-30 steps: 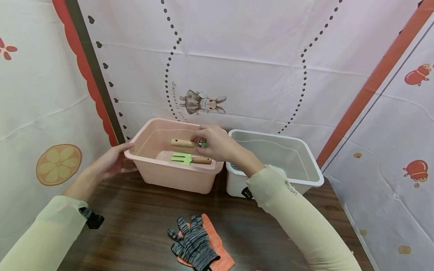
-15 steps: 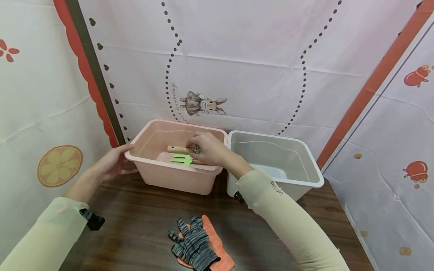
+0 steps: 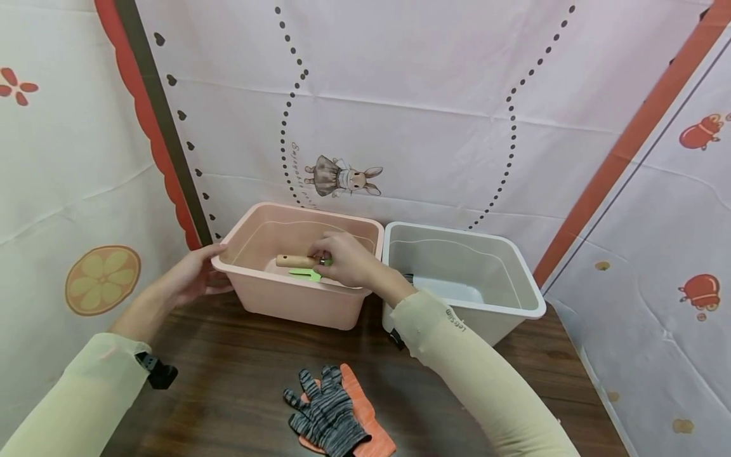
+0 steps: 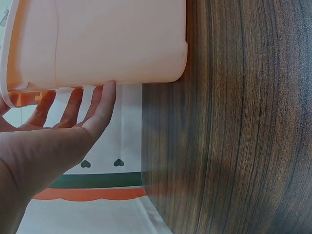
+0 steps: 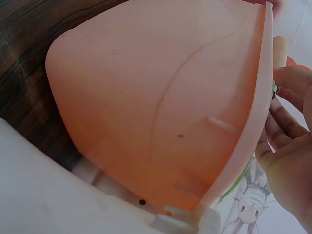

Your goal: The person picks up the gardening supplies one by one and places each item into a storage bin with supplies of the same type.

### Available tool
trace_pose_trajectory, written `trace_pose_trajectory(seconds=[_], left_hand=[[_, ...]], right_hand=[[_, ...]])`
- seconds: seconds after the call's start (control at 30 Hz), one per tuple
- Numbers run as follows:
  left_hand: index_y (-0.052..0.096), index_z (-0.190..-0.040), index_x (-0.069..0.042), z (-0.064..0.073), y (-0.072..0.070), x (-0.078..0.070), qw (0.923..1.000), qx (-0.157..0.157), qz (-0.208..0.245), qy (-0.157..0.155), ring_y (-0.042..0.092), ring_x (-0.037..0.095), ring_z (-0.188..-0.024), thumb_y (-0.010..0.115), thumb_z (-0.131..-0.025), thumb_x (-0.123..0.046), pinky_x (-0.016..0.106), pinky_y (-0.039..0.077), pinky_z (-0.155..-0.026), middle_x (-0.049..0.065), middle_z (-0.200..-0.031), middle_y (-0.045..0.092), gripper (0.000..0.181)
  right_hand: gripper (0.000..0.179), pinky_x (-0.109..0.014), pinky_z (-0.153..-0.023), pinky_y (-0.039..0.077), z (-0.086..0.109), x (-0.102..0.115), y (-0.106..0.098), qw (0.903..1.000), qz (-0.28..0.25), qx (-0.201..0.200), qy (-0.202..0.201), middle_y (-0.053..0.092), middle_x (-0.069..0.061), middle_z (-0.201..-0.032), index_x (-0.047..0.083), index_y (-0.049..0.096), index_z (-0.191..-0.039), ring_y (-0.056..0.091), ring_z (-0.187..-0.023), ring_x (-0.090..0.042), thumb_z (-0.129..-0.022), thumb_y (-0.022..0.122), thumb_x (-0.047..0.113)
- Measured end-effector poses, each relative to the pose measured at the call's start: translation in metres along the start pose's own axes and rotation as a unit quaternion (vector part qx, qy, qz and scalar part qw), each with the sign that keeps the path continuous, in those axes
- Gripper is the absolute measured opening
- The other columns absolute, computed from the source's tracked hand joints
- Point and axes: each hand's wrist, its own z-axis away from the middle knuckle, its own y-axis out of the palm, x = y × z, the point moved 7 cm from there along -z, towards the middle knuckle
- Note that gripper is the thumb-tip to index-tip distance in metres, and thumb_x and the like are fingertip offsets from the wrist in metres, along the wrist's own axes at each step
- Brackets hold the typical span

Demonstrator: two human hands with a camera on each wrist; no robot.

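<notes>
My left hand holds the left end of the pink bin, thumb at the rim and fingers against the outer wall. In the left wrist view those fingertips touch the wall below the rim. Inside that bin, my right hand pinches a small garden tool by its green neck, its wooden handle pointing left. The tool's head is hidden by the hand and the bin wall. Just below it lies a green hand fork, its handle hidden from the head view.
Close beside the pink bin on the right stands a white bin, with a dark striped item partly hidden inside. A grey striped glove lies over an orange glove on the dark wooden table. Printed cloth hangs behind.
My right hand has moved down and left, lowering the wooden-handled tool deeper into the pink bin, where it now covers the fork's handle. My left hand stays at the rim.
</notes>
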Motion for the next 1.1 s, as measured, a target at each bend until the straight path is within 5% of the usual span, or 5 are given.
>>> trace_pose_trajectory(seconds=[0.47, 1.1], left_hand=[[0.015, -0.171, -0.02, -0.002, 0.0, 0.002, 1.0, 0.0, 0.005, -0.008, 0.064, 0.015, -0.113, 0.045, -0.11, -0.056, 0.068, 0.036, -0.116, 0.019, -0.17, 0.022, 0.076], [0.019, -0.169, -0.019, -0.001, -0.002, 0.002, 1.0, 0.003, 0.006, -0.002, 0.065, 0.013, -0.114, 0.046, -0.11, -0.055, 0.069, 0.034, -0.117, 0.017, -0.166, 0.029, 0.074]], right_hand=[[0.017, -0.022, -0.08, 0.049, -0.01, 0.011, 0.003, 0.9997, -0.017, -0.017, -0.008, 0.066, 0.0, -0.099, 0.011, 0.078, -0.114, 0.061, -0.092, -0.013, -0.096, 0.08, 0.014], [0.017, -0.023, -0.079, 0.05, -0.004, 0.004, 0.016, 0.9997, -0.012, -0.008, -0.017, 0.067, -0.002, -0.099, 0.01, 0.076, -0.112, 0.063, -0.091, -0.015, -0.095, 0.08, 0.011]])
